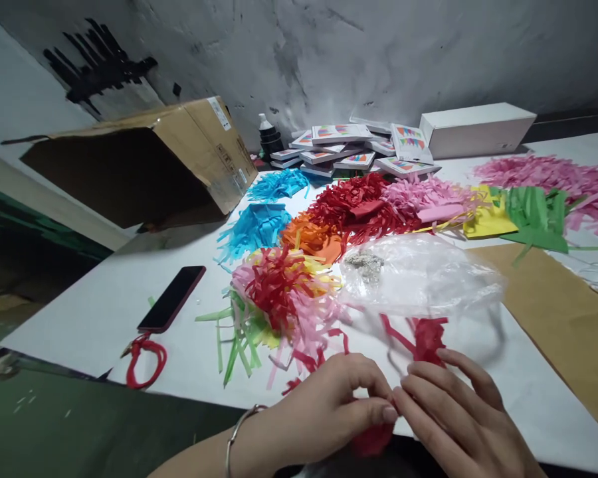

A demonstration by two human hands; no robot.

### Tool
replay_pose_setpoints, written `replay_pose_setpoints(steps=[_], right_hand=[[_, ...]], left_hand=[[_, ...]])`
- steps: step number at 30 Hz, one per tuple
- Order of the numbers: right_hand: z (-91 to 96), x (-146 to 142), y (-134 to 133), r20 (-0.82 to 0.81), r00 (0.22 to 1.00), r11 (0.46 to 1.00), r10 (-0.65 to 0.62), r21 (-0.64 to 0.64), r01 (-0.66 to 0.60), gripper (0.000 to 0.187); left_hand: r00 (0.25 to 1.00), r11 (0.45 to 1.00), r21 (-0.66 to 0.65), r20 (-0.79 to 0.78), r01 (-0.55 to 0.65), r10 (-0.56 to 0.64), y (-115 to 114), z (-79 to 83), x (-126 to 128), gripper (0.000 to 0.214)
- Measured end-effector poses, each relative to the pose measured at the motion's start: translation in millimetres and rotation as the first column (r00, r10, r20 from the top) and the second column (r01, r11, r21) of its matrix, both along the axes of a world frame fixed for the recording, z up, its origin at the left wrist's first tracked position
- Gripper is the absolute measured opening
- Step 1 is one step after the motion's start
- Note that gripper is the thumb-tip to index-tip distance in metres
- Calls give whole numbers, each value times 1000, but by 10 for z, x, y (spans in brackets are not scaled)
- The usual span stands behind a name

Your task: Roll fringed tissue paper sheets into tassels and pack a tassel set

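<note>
My left hand [333,405], a silver bangle at its wrist, is closed with thumb and fingers pinching red fringed tissue paper [371,439]. Red strips [309,360] stick out beyond its knuckles. My right hand [461,411] meets it at the fingertips, fingers bent together over the same paper; its thumb is hidden. More red tissue [429,340] shows just past the right fingers, and whether it is one piece with the rest I cannot tell. Beyond my left hand lies a multicoloured pile of tissue tassels [279,289].
A clear plastic bag [428,275] lies ahead of my hands, with brown paper [563,318] to the right. At left are a phone [172,299] with a red cord and an open carton [194,146]. Flat boxes [339,135], a white box [478,129] and bright tissue bundles [353,206] stand behind.
</note>
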State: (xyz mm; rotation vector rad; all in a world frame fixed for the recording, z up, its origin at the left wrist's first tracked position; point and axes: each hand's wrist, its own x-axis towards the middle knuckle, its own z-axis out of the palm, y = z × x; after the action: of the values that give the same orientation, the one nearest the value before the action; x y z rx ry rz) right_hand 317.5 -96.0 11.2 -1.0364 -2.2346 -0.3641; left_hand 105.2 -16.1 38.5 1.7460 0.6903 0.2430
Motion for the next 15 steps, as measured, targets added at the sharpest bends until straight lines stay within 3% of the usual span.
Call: replay_pose_setpoints(steps=[2,5,10,13,15], right_hand=[[-3,-36,0,-151,989,1000,-8,9,10,25],[-87,-102,-31,-362,929,996,-78,-76,54,19],[-382,-216,-91,-464,870,985,-166,-126,121,34],[-561,-233,-101,-494,850,981,-180,-31,190,44],[-604,-210,-101,-475,865,984,-161,-9,178,47]], left_hand=[[993,979,-193,77,-73,89,-24,-58,68,40],[954,957,-237,209,-166,217,-84,-171,149,46],[872,932,-82,330,-354,361,-186,-286,216,47],[883,943,42,364,-331,294,-188,-307,206,41],[906,929,217,368,-301,207,-164,-322,183,32]])
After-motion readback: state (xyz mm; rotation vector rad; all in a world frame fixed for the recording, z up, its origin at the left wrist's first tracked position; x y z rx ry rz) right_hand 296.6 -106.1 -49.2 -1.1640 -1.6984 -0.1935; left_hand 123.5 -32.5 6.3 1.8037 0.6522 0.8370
